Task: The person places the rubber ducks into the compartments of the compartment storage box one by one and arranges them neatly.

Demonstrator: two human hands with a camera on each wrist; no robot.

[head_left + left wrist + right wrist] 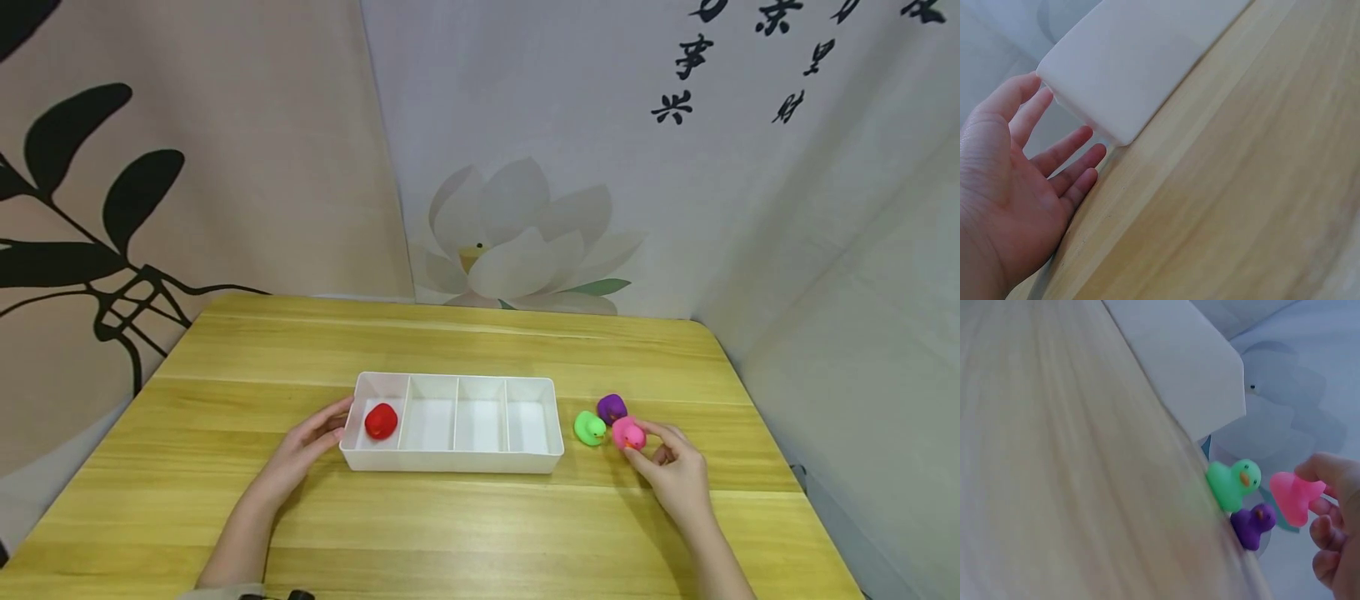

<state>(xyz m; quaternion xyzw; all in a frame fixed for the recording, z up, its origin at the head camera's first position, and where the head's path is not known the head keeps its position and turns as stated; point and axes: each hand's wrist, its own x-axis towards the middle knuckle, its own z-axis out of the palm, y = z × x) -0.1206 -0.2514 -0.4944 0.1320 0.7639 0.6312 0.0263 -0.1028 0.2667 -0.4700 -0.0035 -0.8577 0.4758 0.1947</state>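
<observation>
My right hand (pixel 677 477) pinches a pink toy duck (pixel 627 432) between thumb and fingers; in the right wrist view the pink duck (pixel 1294 495) is held up off the table. Right by it, a green toy duck (pixel 589 428) and a purple toy duck (pixel 612 407) sit on the wood. At the left end of a white divided tray (pixel 457 462), my left hand (pixel 303 450) touches the wall with its fingers fairly straight, thumb at the corner in the left wrist view. A red rounded toy (pixel 381 422) lies in the leftmost compartment.
The other compartments (pixel 480 417) of the tray hold nothing. Underneath is a wooden table (pixel 450 533) with rounded back corners. Behind it hangs a pale curtain (pixel 525 125) printed with a lotus, dark leaves and black characters.
</observation>
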